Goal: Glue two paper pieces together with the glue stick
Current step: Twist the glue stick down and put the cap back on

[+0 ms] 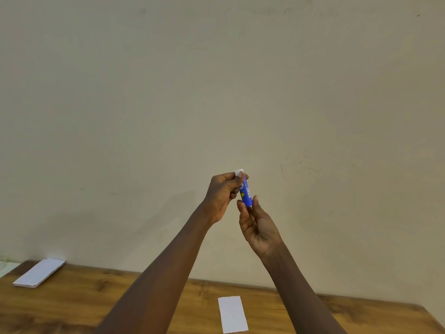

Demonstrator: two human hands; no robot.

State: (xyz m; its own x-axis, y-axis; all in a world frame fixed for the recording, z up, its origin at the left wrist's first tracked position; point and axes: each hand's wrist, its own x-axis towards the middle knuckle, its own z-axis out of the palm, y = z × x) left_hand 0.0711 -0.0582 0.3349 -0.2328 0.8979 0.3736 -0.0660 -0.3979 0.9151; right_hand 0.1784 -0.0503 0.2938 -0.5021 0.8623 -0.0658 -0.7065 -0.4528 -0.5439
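Note:
I hold a blue glue stick (246,192) upright in front of the wall, well above the table. My left hand (222,195) grips its upper part, with fingers on the white cap at the top. My right hand (257,225) pinches the lower end from below. A white paper strip (232,314) lies flat on the wooden table (72,309) between my forearms. A second batch of white paper (39,272) lies at the table's far left corner.
A plain beige wall (216,80) fills most of the view behind the table. The table's back edge runs along the wall, and its right corner shows at the lower right.

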